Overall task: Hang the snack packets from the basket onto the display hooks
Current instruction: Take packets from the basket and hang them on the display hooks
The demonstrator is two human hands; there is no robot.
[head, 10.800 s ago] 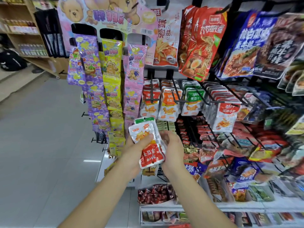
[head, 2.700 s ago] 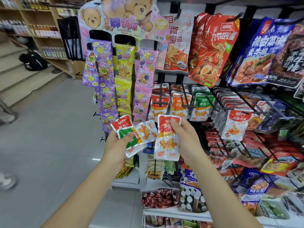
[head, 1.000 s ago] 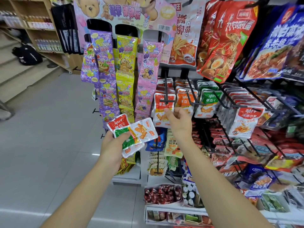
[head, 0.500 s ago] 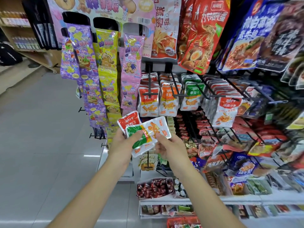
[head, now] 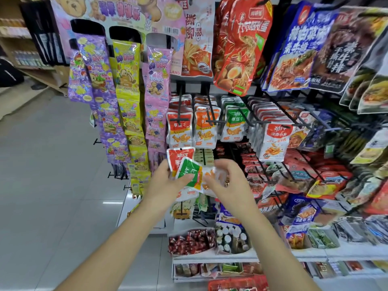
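Head view: left hand [head: 164, 183] grips small fan of snack packets. Red-topped packet [head: 180, 159] sits behind, green-topped packet [head: 189, 172] in front, thumb across green one; lower edges hidden by fingers. Just right of it, third packet [head: 212, 178] is motion-blurred, print unreadable. Right hand [head: 230, 183] pinches it, fingers curled on its edge; exact contact hard to make out. Above both hands, display hooks [head: 180, 106] carry rows of hung packets [head: 204, 129], rear ones hidden behind front ones. Forearms [head: 117, 244] cut off at bottom edge.
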